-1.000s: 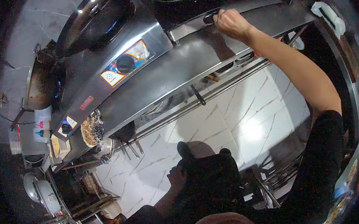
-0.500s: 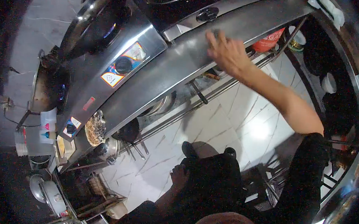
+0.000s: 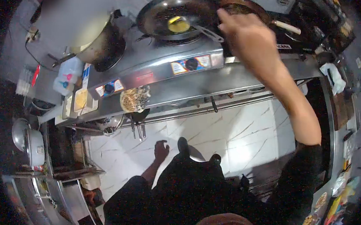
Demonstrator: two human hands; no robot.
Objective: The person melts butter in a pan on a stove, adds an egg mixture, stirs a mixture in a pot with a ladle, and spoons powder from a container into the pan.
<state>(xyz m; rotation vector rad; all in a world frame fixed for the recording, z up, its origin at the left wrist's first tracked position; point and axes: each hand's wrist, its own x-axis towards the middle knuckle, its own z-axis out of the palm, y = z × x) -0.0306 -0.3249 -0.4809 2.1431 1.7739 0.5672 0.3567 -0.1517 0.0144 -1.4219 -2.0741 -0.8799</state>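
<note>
The right hand (image 3: 250, 38) had left the dark control knob it gripped a second earlier and had risen past the steel tabletop (image 3: 178, 89) to the cookware, which suggested that attention had shifted from the burner control to the pans. Its blurred fingers were bent beside the rim of the brown pan (image 3: 240, 8); whether they touched or pinched anything, I could not tell. The dark frying pan (image 3: 171, 7), now in full view, sat on the burner just left of that hand, a yellow pool (image 3: 179, 26) inside. The left hand (image 3: 161, 150) hung over the tiled floor (image 3: 204, 131), loosely curled, apparently holding nothing.
</note>
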